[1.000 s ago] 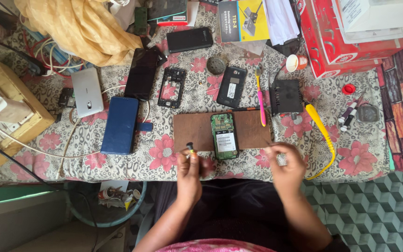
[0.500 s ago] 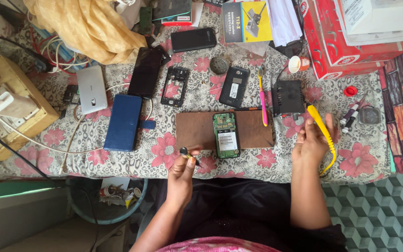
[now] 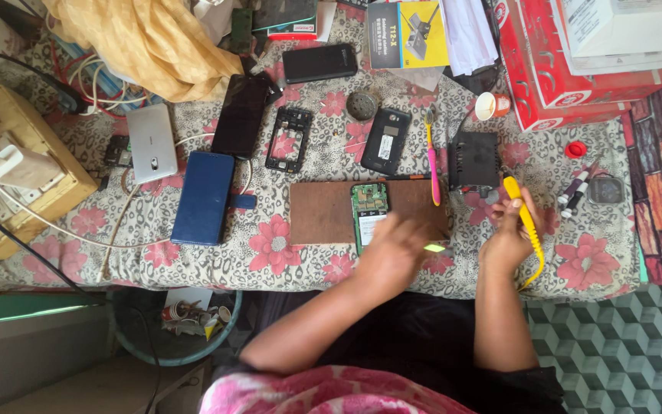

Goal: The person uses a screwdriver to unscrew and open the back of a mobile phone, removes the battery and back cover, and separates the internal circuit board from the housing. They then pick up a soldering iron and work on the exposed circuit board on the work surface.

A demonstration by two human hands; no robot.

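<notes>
- Red cartons [image 3: 576, 77] are stacked at 1 o'clock on the worktop [image 3: 270, 253], with a white box [image 3: 622, 27] on top.
- A yellow and black package [image 3: 408, 34] lies at 12 o'clock.
- The opened phone [image 3: 369, 211], green board bared, rests on a brown mat [image 3: 323, 215] at centre.
- The left hand [image 3: 396, 253] hovers blurred just beside the phone; its grip cannot be told.
- At 3 o'clock, the right hand [image 3: 507, 234] is closed around a yellow tool [image 3: 526, 226].

The left hand [image 3: 394, 249] is held blurred and loosely curled at the table's near edge, while the right hand [image 3: 509, 234] is clenched, forearm upright.
</notes>
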